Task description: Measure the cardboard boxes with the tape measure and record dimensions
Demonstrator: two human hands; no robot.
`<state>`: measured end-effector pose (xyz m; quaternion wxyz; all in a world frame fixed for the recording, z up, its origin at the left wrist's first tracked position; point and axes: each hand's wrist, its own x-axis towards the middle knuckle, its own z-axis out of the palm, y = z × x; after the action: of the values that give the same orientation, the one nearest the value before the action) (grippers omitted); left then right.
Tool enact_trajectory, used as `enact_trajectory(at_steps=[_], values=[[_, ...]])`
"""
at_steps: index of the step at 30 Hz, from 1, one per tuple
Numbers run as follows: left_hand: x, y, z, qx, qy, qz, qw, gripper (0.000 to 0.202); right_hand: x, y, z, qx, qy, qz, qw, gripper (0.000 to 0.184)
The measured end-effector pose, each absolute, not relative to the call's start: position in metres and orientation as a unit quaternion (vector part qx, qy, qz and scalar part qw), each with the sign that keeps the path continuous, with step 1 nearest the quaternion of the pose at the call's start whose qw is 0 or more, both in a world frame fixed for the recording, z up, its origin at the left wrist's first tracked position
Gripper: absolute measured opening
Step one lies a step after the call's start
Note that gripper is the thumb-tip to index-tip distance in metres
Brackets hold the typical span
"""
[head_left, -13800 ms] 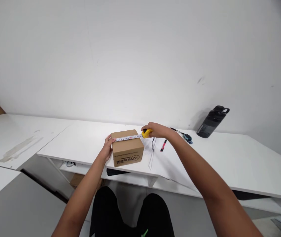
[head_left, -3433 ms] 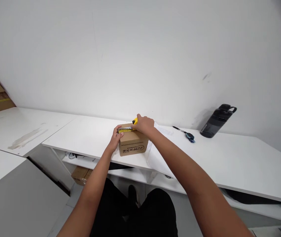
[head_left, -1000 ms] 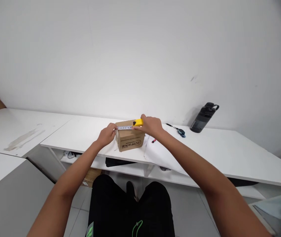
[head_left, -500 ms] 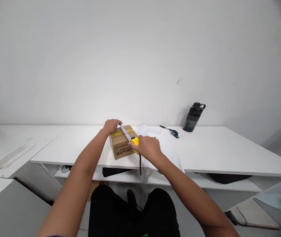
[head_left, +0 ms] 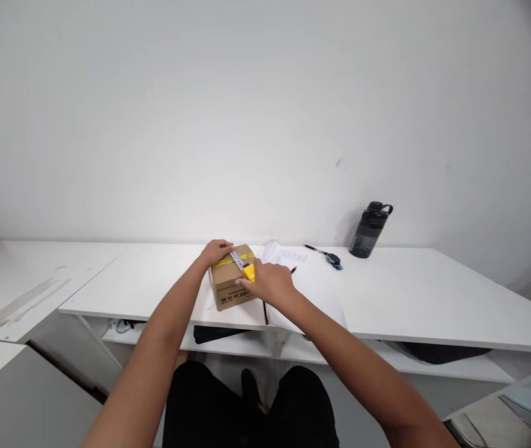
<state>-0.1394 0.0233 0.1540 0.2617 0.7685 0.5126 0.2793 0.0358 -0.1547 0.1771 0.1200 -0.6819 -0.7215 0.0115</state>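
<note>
A small brown cardboard box [head_left: 227,291] with printed characters on its front stands near the front edge of the white desk [head_left: 410,298]. My left hand [head_left: 216,251] rests on the box's far top edge and pinches the end of a white measuring tape [head_left: 237,258]. My right hand [head_left: 270,283] is closed round the yellow tape-measure case [head_left: 248,272] at the box's near right corner. The tape runs front to back over the box top. A black strap [head_left: 264,312] hangs from the case.
White paper [head_left: 312,295] lies under and right of the box. A dark water bottle [head_left: 370,229] stands by the wall, with a black pen and a blue object [head_left: 335,261] to its left. A second desk [head_left: 18,283] adjoins at left. A shelf runs below the desk.
The tape went from lying left to right along the box top to lying front to back. My right hand has since drawn the case closer to the box, shortening the tape.
</note>
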Motion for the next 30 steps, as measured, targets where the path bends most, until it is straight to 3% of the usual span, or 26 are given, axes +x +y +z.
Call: enact_trajectory(at_steps=[5, 8, 13, 18, 21, 26, 30], values=[[-0.133, 0.021, 0.159, 0.740, 0.517, 0.313, 0.296, 0.074, 0.044, -0.158, 0.171, -0.662, -0.741, 0.005, 0.113, 0.048], [-0.135, -0.003, 0.183, 0.730, 0.449, 0.414, 0.306, 0.091, 0.058, -0.160, 0.176, -0.673, -0.731, -0.001, 0.117, 0.042], [-0.159, -0.062, 0.215, 0.732, 0.392, 0.448, 0.330, 0.086, 0.091, -0.148, 0.192, -0.678, -0.715, -0.052, 0.159, 0.024], [-0.168, -0.085, 0.202, 0.719, 0.441, 0.412, 0.345, 0.069, 0.112, -0.121, 0.191, -0.653, -0.738, -0.094, 0.143, 0.023], [-0.155, -0.084, 0.184, 0.761, 0.459, 0.341, 0.308, 0.062, 0.123, -0.117, 0.178, -0.621, -0.763, -0.083, 0.158, 0.025], [-0.149, -0.081, 0.149, 0.852, 0.442, 0.252, 0.124, 0.094, 0.147, -0.146, 0.155, -0.566, -0.801, -0.072, 0.183, 0.028], [-0.195, -0.091, 0.106, 0.833, 0.440, 0.329, 0.069, 0.091, 0.169, -0.185, 0.158, -0.603, -0.775, -0.049, 0.181, 0.033]])
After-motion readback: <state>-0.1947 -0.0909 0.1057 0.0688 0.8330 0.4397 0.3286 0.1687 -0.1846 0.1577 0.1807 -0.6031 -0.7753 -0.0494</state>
